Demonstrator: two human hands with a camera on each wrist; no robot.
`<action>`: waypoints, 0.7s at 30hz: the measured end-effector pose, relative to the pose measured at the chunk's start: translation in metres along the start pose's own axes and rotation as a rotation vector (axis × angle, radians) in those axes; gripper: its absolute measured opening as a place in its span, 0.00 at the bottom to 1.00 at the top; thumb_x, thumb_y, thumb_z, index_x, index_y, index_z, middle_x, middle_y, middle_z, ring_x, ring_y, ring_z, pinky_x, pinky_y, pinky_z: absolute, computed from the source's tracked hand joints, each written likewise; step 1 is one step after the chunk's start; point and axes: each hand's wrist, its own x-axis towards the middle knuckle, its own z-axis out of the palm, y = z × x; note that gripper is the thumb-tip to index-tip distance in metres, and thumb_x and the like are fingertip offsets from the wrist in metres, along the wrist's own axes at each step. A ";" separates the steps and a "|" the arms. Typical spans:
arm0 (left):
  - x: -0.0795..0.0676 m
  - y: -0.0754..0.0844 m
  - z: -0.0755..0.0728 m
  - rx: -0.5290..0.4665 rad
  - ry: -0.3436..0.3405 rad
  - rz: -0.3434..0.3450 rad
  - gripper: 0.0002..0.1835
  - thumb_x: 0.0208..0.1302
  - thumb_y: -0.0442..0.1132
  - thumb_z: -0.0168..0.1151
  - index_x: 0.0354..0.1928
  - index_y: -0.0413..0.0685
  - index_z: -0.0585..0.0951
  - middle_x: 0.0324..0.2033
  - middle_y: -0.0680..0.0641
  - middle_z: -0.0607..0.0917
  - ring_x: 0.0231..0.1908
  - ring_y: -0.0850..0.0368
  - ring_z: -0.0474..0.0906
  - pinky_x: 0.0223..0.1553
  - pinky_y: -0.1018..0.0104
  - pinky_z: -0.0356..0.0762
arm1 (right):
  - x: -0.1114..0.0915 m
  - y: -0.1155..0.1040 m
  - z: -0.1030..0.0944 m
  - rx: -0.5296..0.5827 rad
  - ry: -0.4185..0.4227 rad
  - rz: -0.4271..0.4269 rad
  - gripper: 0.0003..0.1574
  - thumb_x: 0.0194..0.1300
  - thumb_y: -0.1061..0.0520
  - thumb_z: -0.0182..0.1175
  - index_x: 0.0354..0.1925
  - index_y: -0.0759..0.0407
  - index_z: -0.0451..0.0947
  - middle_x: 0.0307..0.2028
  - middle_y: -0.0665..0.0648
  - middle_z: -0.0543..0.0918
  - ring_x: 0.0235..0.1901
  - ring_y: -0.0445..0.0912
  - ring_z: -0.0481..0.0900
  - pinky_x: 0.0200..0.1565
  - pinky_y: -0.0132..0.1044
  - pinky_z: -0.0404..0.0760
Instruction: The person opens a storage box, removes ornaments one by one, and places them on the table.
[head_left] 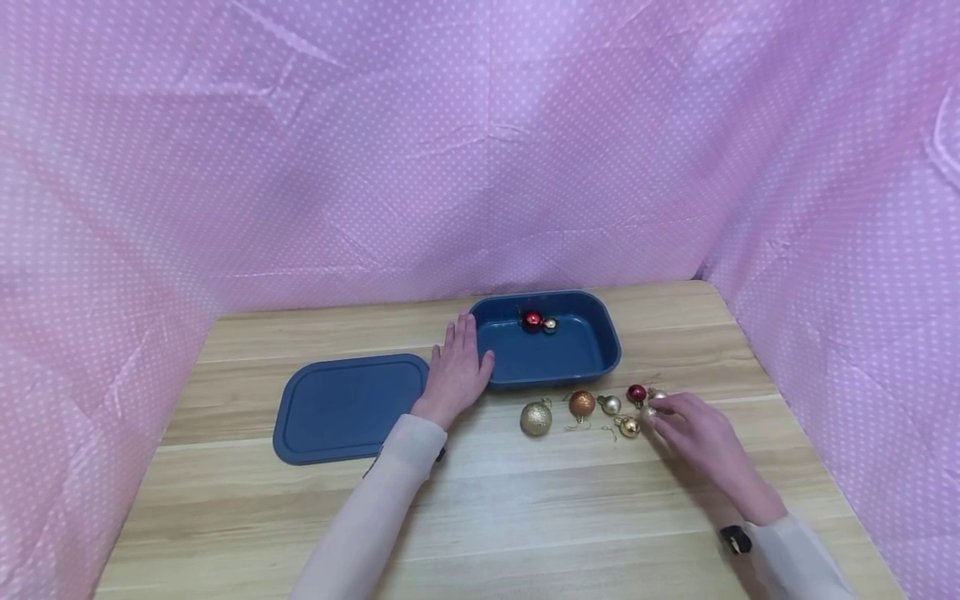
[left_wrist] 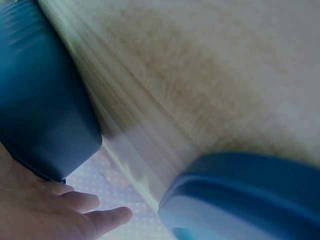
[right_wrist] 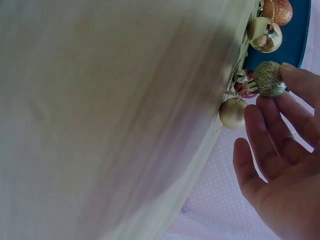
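Observation:
My right hand (head_left: pixel 705 437) pinches a small glittery gold bauble (right_wrist: pixel 269 79) between thumb and fingertips, at the right end of a group of baubles. Close to it are a dark red bauble (head_left: pixel 637 393), a matte gold bauble (right_wrist: pixel 233 113) and a shiny gold bauble (head_left: pixel 629 427). With fingers straight, my left hand (head_left: pixel 456 367) lies against the left rim of a blue rectangular container (head_left: pixel 540 357). Inside that container, toward its back, sit a red bauble (head_left: pixel 532 320) and a small gold bauble (head_left: pixel 551 325).
A flat blue lid (head_left: pixel 352 408) lies left of the container, partly behind the left forearm. In front of the container are a large glittery gold bauble (head_left: pixel 536 418), an orange bauble (head_left: pixel 582 403) and a pale gold bauble (head_left: pixel 611 405). Pink dotted cloth (head_left: pixel 450 167) surrounds the wooden table (head_left: pixel 525 517).

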 end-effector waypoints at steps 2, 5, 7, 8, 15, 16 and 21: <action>0.000 0.000 0.001 0.000 -0.002 -0.003 0.41 0.81 0.53 0.46 0.83 0.41 0.44 0.83 0.42 0.44 0.80 0.39 0.43 0.74 0.33 0.51 | 0.001 0.000 0.000 -0.006 -0.003 -0.007 0.17 0.57 0.65 0.76 0.46 0.63 0.86 0.41 0.59 0.88 0.39 0.55 0.87 0.42 0.56 0.86; 0.000 -0.001 0.001 -0.004 0.002 -0.003 0.41 0.81 0.53 0.46 0.83 0.41 0.44 0.83 0.42 0.44 0.80 0.40 0.43 0.74 0.33 0.51 | 0.002 0.000 0.000 -0.012 -0.010 -0.010 0.17 0.56 0.64 0.76 0.46 0.62 0.86 0.40 0.57 0.88 0.37 0.54 0.87 0.41 0.55 0.86; 0.000 -0.001 0.002 -0.006 0.004 -0.002 0.41 0.81 0.53 0.46 0.83 0.41 0.44 0.83 0.42 0.45 0.80 0.40 0.43 0.74 0.33 0.50 | 0.002 0.001 0.000 -0.021 -0.017 -0.009 0.17 0.57 0.64 0.76 0.46 0.62 0.86 0.40 0.57 0.88 0.37 0.54 0.86 0.41 0.55 0.86; 0.000 -0.001 0.002 -0.006 0.006 -0.001 0.41 0.81 0.52 0.46 0.83 0.41 0.44 0.83 0.41 0.45 0.80 0.40 0.43 0.74 0.33 0.51 | 0.002 0.001 0.000 -0.023 -0.022 -0.006 0.17 0.57 0.64 0.76 0.46 0.62 0.86 0.39 0.57 0.88 0.37 0.54 0.86 0.41 0.55 0.86; 0.000 -0.001 0.001 -0.006 0.004 0.000 0.41 0.81 0.53 0.45 0.83 0.41 0.44 0.83 0.41 0.45 0.81 0.40 0.42 0.74 0.34 0.50 | 0.002 0.002 0.000 -0.033 -0.047 0.006 0.15 0.58 0.62 0.75 0.45 0.62 0.87 0.39 0.58 0.88 0.36 0.55 0.86 0.40 0.56 0.85; 0.000 -0.001 0.001 -0.005 0.004 0.000 0.41 0.81 0.53 0.45 0.83 0.41 0.44 0.83 0.41 0.45 0.81 0.40 0.43 0.74 0.34 0.50 | 0.002 0.002 0.000 -0.033 -0.049 0.010 0.15 0.58 0.62 0.75 0.45 0.62 0.87 0.39 0.58 0.88 0.36 0.55 0.86 0.40 0.56 0.85; 0.000 0.000 0.002 -0.004 0.008 -0.003 0.41 0.81 0.53 0.45 0.83 0.42 0.44 0.83 0.41 0.45 0.81 0.40 0.43 0.74 0.34 0.51 | 0.003 0.003 0.000 -0.038 -0.062 0.015 0.15 0.59 0.62 0.75 0.45 0.63 0.87 0.39 0.59 0.88 0.36 0.55 0.86 0.39 0.56 0.85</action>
